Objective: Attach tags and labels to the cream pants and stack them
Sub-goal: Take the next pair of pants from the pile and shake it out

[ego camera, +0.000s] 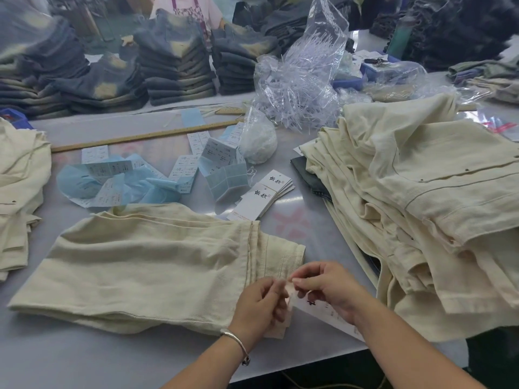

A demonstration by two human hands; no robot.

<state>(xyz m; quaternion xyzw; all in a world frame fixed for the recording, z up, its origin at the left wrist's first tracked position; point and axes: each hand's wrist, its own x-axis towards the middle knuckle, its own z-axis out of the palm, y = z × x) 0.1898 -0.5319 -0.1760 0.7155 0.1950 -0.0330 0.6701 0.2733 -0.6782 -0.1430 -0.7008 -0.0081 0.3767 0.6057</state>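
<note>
- Near the front edge of the bench (303, 220), a folded pair of cream pants (146, 265) is lying flat, with its waistband end pointing toward the right
- Both hands are meeting just at that waistband end, close to the bench's front edge
- The left hand (259, 303), wearing a silver bangle (237, 343) on the wrist, is curling its fingers in a closed grip on a small white tag (289, 300)
- The right hand (327, 287) is pinching the same tag from the other side, thumb and fingertips closing on its top
- A longer white label (328, 314) is lying under the right hand, running toward the front edge
- A heap of cream pants (427, 209) is sitting along the right edge of the bench
- Another stack of cream pants (19, 192) is resting at the left edge
- White hang tags (264, 197) and blue sticker sheets (118, 181) are lying around the middle of the bench
- A clear bag of plastic fasteners (297, 80) is standing toward the far edge, beside a wooden ruler (140, 137)
- Dark folded jeans (174, 68) are piling up beyond the far edge
</note>
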